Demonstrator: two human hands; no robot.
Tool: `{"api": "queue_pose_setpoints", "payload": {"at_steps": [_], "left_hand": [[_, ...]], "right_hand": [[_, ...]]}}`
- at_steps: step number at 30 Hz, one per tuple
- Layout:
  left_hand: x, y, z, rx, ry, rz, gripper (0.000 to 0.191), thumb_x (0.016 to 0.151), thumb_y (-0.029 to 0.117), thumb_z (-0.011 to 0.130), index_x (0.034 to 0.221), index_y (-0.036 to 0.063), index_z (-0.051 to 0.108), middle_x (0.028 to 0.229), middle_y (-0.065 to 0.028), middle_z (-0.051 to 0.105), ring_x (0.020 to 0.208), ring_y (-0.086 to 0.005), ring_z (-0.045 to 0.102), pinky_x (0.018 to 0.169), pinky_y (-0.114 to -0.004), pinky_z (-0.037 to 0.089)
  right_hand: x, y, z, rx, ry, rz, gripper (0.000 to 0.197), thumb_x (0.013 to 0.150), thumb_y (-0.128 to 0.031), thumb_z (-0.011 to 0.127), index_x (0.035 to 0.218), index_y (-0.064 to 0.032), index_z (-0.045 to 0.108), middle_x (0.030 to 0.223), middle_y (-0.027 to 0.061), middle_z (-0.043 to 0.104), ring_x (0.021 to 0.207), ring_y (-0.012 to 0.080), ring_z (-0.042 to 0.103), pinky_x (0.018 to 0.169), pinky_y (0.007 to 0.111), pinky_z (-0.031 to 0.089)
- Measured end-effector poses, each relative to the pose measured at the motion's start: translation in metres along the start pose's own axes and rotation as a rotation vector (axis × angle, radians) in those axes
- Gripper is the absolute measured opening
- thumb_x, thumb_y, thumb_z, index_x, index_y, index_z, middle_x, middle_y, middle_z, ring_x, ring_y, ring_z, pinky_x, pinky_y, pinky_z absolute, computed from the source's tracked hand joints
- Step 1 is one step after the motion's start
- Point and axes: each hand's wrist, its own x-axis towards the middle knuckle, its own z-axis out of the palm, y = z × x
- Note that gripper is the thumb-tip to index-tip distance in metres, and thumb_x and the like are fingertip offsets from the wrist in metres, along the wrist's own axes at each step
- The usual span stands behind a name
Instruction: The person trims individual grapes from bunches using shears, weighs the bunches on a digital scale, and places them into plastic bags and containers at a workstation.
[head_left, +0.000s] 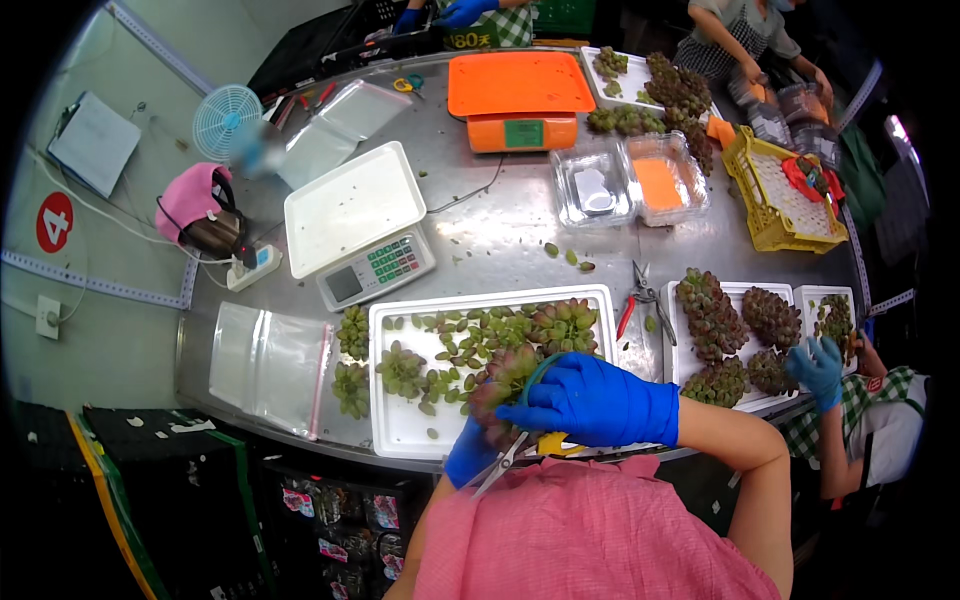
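My right hand (589, 397), in a blue glove, grips a pair of scissors (501, 466) with yellow and teal handles; the blades point down and toward my left. A bunch of reddish-green grapes (504, 379) rests in my left hand (471, 452), also blue-gloved and mostly hidden below the fruit. Both hands are over the front edge of a white foam tray (405, 442). Loose green grapes (442, 375) and smaller clusters lie in it, including a green cluster (403, 371) at its left and a larger bunch (566, 326) at the back right.
Pruning shears (640, 300) lie right of the tray, by another foam tray (679, 292) of dark bunches. Plastic bags (270, 367) are at left. Behind stand a white scale (352, 217), an orange scale (521, 90) and clear boxes (592, 187). A co-worker's gloved hand (816, 373) is at right.
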Motion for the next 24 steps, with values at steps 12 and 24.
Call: {"api": "queue_pose_setpoints", "payload": {"at_steps": [12,24], "left_hand": [[0.03,-0.005,-0.026,-0.303,0.049,-0.027,0.046,0.083,0.025,0.042,0.124,0.0072,0.032,0.126,-0.0098,0.036,0.104,-0.0233,0.048,0.086,-0.037,0.042],[0.029,-0.008,-0.029,-0.35,0.052,-0.133,0.042,0.084,0.021,0.04,0.122,0.0045,0.036,0.124,-0.0101,0.04,0.105,-0.0214,0.047,0.088,-0.035,0.041]], "right_hand": [[-0.019,0.007,-0.031,0.156,0.043,0.254,0.071,0.054,-0.017,0.068,0.121,-0.0183,0.044,0.076,0.0024,0.053,0.074,0.0202,0.053,0.068,0.032,0.04],[-0.01,0.006,-0.024,0.049,-0.011,0.066,0.052,0.07,-0.016,0.053,0.121,-0.0183,0.043,0.088,0.0045,0.053,0.084,0.0202,0.052,0.076,0.032,0.041]]}}
